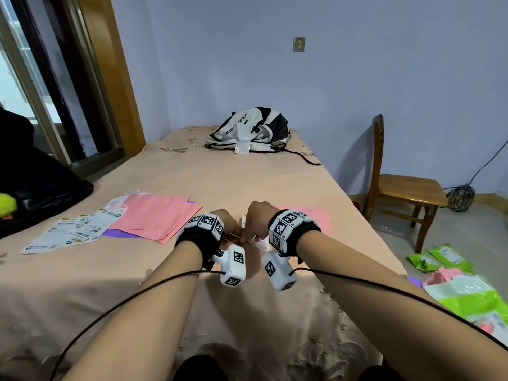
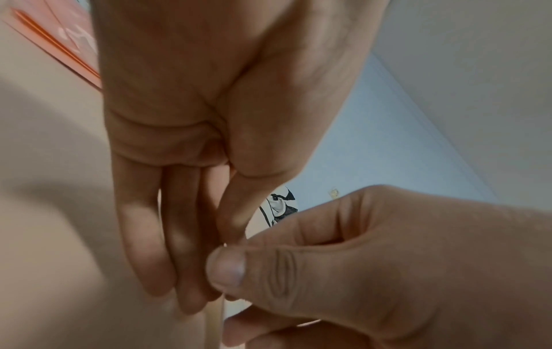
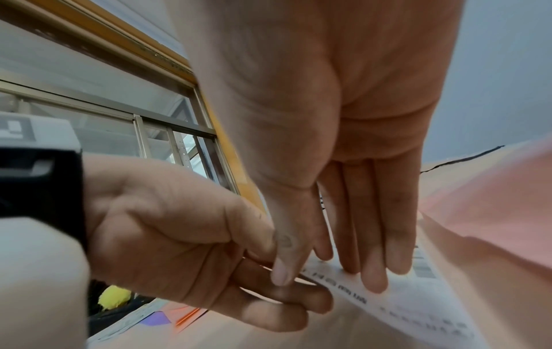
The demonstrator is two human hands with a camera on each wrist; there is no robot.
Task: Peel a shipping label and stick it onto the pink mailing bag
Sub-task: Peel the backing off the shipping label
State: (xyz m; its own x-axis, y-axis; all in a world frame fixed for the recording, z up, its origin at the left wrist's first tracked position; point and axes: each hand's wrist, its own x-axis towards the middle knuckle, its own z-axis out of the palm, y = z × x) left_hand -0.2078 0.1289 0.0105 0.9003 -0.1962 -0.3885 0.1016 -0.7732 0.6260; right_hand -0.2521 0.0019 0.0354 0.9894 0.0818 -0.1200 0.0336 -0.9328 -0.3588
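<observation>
A white shipping label [image 1: 259, 243] with printed text [image 3: 403, 304] is held just above the bed between both hands. My left hand [image 1: 238, 231] pinches its left edge with curled fingers [image 3: 262, 259]. My right hand [image 1: 251, 229] pinches the same end, thumb at the edge and straight fingers [image 3: 370, 271] lying on the printed face. In the left wrist view the label [image 2: 215, 316] shows edge-on below the two thumbs. A single pink mailing bag [image 1: 316, 218] lies flat on the bed just beyond my right hand, partly hidden by it.
A stack of pink bags [image 1: 156, 215] over a purple one and several label sheets [image 1: 74, 232] lie on the bed's left. A backpack [image 1: 253, 130] sits at the far end. Green and pink bags [image 1: 467, 295] lie on the floor at right, near a wooden chair [image 1: 398, 188].
</observation>
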